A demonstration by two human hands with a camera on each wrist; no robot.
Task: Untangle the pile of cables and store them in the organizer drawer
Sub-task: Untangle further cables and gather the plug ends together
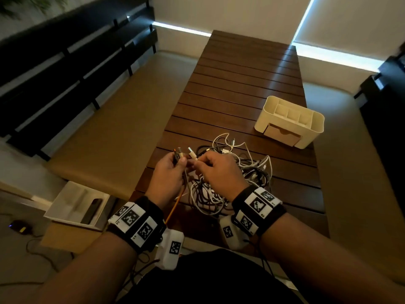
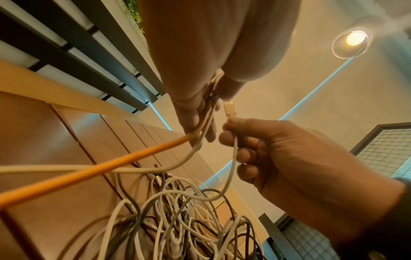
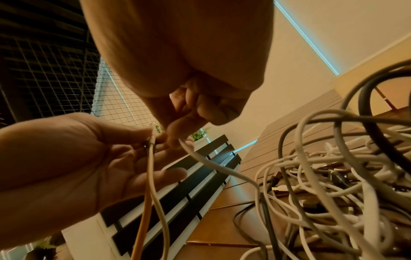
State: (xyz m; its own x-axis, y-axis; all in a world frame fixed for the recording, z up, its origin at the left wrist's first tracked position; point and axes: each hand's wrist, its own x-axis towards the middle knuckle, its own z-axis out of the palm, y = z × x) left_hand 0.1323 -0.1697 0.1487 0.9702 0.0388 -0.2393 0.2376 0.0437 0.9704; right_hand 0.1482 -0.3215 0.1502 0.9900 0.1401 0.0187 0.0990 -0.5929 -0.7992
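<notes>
A tangled pile of white, grey and black cables lies on the slatted wooden table. My left hand grips the plug ends of an orange cable and a white one, lifted just above the table's left edge. My right hand pinches another white cable's plug right beside it. In the left wrist view the orange cable and a white cable trail down to the pile. The right wrist view shows my right hand's fingers pinching the white cable. The cream organizer stands at the right, its drawer closed.
A beige bench runs along the table's left side under a dark slatted backrest. A white open box holding a dark flat object sits on the floor at the left. Another bench lies to the right.
</notes>
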